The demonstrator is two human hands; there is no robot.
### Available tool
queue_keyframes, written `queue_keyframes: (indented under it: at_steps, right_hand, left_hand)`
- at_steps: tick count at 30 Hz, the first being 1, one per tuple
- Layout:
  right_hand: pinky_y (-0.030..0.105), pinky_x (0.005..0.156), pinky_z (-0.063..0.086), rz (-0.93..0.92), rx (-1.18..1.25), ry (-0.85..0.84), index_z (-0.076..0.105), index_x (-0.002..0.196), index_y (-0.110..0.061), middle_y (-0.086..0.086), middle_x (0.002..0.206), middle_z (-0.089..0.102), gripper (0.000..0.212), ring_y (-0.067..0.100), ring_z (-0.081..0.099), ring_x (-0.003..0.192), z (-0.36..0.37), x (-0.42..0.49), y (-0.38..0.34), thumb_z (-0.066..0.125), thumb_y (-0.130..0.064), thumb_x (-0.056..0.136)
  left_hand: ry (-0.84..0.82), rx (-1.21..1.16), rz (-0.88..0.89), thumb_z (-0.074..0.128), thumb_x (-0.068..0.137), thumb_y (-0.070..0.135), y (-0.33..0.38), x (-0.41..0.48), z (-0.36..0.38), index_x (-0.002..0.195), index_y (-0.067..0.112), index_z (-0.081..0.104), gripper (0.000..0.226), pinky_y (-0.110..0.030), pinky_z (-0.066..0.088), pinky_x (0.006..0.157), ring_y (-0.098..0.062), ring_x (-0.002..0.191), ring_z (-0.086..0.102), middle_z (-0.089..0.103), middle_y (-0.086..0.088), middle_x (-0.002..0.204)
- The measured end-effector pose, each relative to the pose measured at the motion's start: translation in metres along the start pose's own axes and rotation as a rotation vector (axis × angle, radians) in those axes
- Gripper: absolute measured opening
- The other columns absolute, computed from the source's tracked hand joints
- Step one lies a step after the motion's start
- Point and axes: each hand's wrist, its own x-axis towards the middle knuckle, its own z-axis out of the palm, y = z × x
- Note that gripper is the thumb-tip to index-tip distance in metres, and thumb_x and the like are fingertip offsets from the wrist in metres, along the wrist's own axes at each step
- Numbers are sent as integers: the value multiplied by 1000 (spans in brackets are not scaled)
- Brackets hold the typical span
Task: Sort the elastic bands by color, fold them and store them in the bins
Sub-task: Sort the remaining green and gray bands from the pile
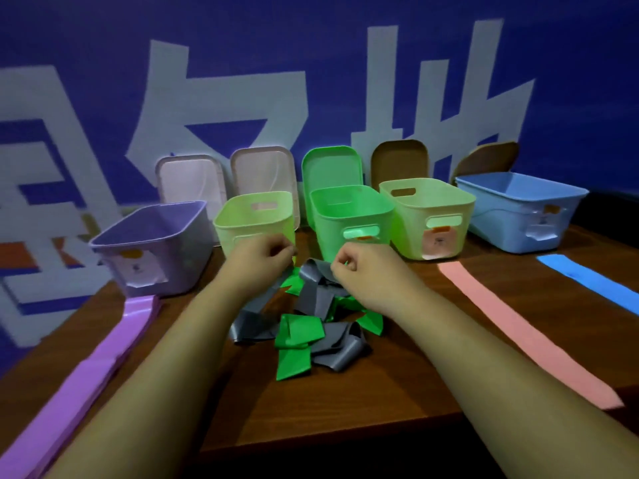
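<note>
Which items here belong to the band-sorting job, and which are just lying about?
Job: green bands, grey bands, purple band, pink band, blue band, five bins, e.g. green bin, left hand, right hand.

Idle: lids leaning on the wall.

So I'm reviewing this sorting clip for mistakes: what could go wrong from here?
1. The grey bands and green bands lie tangled in one pile; pulling one may drag others along.
2. The left hand and right hand work right against the light green bin and green bin, which could get knocked.
3. The purple band runs to the table's near edge and may slide off.
</note>
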Motion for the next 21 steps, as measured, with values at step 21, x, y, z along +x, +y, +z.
queue_keyframes:
  at_steps: [21]
  right_hand:
    - [34, 97, 53, 383, -25, 4, 80, 115, -23, 5, 127, 75, 20, 29, 67, 116, 26, 60, 92, 69, -18, 100]
  left_hand:
    - [-372, 148, 346, 43, 112, 37, 39, 25, 81, 154, 29, 49, 43, -39, 41, 114, -25, 137, 51, 56, -4, 149]
